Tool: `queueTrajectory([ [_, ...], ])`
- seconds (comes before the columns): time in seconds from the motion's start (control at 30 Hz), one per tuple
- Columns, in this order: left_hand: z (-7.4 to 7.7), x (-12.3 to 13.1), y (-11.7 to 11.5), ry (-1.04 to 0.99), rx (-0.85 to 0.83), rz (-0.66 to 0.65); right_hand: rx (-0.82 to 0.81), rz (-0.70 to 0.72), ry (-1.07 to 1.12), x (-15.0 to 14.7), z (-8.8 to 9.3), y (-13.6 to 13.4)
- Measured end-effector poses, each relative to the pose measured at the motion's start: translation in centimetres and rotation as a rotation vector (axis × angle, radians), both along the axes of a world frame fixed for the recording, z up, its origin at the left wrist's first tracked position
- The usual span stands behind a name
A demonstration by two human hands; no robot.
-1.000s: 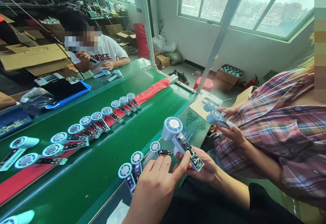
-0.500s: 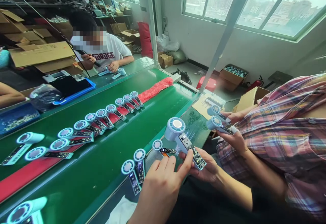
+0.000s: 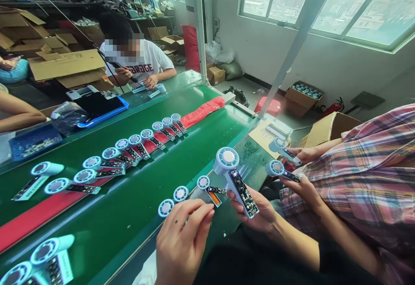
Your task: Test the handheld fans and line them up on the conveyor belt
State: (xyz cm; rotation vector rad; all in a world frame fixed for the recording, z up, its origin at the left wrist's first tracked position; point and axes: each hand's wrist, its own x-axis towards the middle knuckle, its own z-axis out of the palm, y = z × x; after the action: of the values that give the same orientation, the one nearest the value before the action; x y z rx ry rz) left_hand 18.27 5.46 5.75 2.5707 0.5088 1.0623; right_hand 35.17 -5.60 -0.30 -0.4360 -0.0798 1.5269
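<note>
My right hand (image 3: 259, 209) grips a light-blue handheld fan (image 3: 241, 192) by its handle. The fan's round head points up and away, and a bare circuit board shows along the handle. To its left, my left hand (image 3: 183, 237) has its fingers drawn together in a pinch, apart from the fan; whatever may be between the fingertips cannot be made out. Just beyond those fingertips lies another fan (image 3: 203, 182), its board askew and an orange part (image 3: 214, 198) exposed in the handle. Two more fan heads, one nearer (image 3: 166, 207), one farther (image 3: 180, 193), are partly covered by my left hand.
A row of fans (image 3: 86, 175) lies along the red strip (image 3: 29, 226) on the green belt (image 3: 129, 216). At right, a co-worker in a plaid shirt (image 3: 353, 172) holds two fans. Across the belt, another person (image 3: 145, 58) works with a tool. A slanting post (image 3: 292, 47) stands ahead.
My left hand has pulled back left and down, off the circuit board, and its fingers have come together. My right hand keeps the fan, now more upright. The view has shifted slightly.
</note>
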Motion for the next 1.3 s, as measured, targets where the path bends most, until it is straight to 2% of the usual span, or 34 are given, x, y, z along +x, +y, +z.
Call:
queueTrajectory([
  [0.1, -0.1, 0.1, -0.4, 0.043, -0.008, -0.030, 0.007, 0.002, -0.021, 0.0, -0.2, 0.1],
  [0.27, -0.2, 1.5, -0.9, 0.342, 0.222, -0.090, -0.027, 0.019, -0.005, 0.0, -0.7, 0.1],
  [0.33, -0.5, 1.8, -0.8, 0.381, 0.250, -0.082, -0.039, 0.014, -0.007, 0.1, -0.8, 0.1],
  [0.4, -0.8, 1.6, -0.6, 0.359, 0.211, -0.099, -0.042, 0.005, -0.018, 0.1, -0.9, 0.2],
  [0.5, -1.6, 0.7, -0.4, 0.221, 0.076, -0.103, -0.034, -0.006, -0.033, 0.2, -0.9, 0.3],
  [0.6, -2.4, -0.4, -0.2, 0.088, 0.009, -0.047, -0.048, -0.018, -0.044, 0.4, -0.8, 0.4],
  [0.8, -2.9, -2.5, 0.2, 0.043, 0.157, 0.168, -0.089, -0.020, -0.054, 0.5, -1.5, 0.4],
  [0.9, -3.6, -3.2, 0.1, 0.127, 0.200, 0.193, -0.100, -0.021, -0.042, 0.4, -2.1, 0.4],
  [1.0, -4.8, -3.9, 0.0, 0.276, 0.218, 0.170, -0.170, -0.049, -0.019, 0.2, -3.2, 0.6],
  [1.1, -6.0, -5.0, 0.1, 0.383, 0.184, 0.292, -0.292, -0.136, 0.023, 0.1, -5.0, 0.9],
  [1.17, -6.7, -6.2, 0.4, 0.376, 0.195, 0.347, -0.377, -0.191, 0.041, 0.1, -6.6, 1.0],
  [1.3, -8.8, -9.0, 0.7, 0.395, 0.220, 0.290, -0.485, -0.206, 0.025, -0.3, -8.9, 0.8],
])
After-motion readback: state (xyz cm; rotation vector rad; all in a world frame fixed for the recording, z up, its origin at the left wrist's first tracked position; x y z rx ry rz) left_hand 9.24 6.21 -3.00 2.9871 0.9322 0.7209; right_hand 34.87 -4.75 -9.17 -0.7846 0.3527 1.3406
